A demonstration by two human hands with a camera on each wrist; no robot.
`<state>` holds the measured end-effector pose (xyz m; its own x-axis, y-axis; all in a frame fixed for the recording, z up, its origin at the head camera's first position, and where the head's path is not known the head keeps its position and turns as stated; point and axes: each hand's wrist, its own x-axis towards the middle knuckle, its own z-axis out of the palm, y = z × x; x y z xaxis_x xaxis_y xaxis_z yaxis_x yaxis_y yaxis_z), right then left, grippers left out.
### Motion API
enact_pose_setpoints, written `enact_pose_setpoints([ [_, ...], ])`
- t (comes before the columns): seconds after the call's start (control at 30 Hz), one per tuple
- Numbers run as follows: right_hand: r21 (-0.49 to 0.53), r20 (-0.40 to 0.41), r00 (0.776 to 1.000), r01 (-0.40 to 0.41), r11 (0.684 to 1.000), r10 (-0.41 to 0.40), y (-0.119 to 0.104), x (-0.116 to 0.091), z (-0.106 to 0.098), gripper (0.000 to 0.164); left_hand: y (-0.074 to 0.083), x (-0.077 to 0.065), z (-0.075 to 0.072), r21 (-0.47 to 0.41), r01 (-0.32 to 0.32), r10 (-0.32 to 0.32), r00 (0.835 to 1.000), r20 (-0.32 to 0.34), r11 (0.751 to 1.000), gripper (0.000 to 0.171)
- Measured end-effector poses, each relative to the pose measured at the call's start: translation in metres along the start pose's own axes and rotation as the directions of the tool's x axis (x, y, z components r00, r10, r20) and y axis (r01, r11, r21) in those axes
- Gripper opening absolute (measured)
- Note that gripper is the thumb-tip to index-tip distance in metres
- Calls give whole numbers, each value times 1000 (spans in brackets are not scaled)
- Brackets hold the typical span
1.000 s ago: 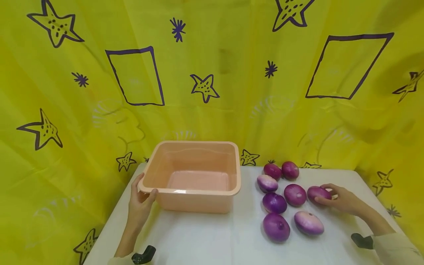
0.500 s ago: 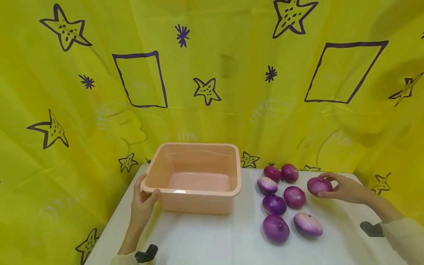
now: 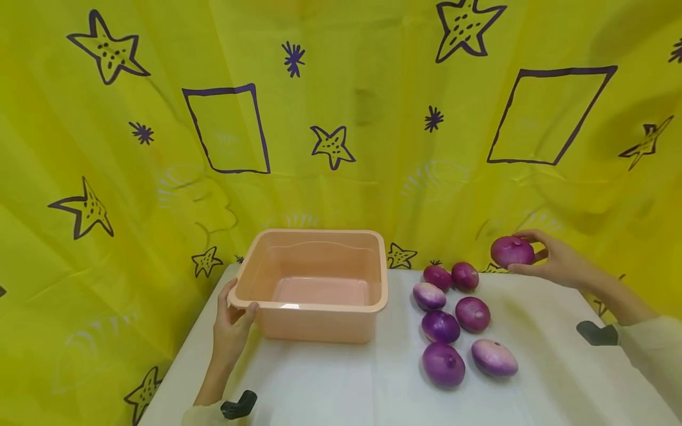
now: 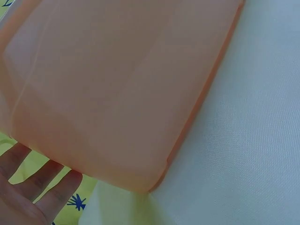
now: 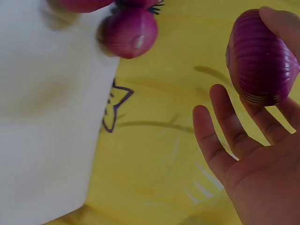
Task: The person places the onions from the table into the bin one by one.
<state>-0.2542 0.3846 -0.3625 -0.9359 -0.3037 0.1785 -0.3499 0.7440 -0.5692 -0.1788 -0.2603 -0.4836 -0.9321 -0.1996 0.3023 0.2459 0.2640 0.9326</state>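
A purple onion [image 3: 511, 252] is held up above the table's back right part by my right hand [image 3: 556, 260]. In the right wrist view the thumb and some fingers pinch that onion [image 5: 262, 58], while two other fingers stretch away from it. On the left, my left hand [image 3: 230, 334] grips the rim corner of a peach plastic basin [image 3: 319, 325], thumb on the near side. Part of that hand [image 4: 42, 192] shows against the basin wall [image 4: 108, 98] in the left wrist view; its thumb is hidden there. The basin's visible inside holds nothing.
Several more onions lie on the white table [image 3: 319, 384] right of the basin, among them a dark purple onion [image 3: 440, 326] and a pale-sided onion [image 3: 494, 358]. A yellow curtain [image 3: 367, 195] with drawn stars hangs close behind the table.
My right hand has lifted the onion off the table and raised it well above, toward the curtain. The left hand keeps its grip on the basin, which stays in place.
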Motion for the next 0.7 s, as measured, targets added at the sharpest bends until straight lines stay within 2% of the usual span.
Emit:
enact_pose_setpoints([
  [0.17,-6,-26,1000,2,1000,-2,-14,9,-6,68,0,0,0,22,2,-1,1000,-7,1000,71],
  [0.47,-19,1,1000,-21,1000,21,-28,16,-7,71,-2,-3,0,50,34,-34,999,-14,998,71],
  [0.7,-43,-3,1000,-15,999,15,-36,23,-5,72,-2,-1,-1,43,18,-17,1000,-18,999,71],
])
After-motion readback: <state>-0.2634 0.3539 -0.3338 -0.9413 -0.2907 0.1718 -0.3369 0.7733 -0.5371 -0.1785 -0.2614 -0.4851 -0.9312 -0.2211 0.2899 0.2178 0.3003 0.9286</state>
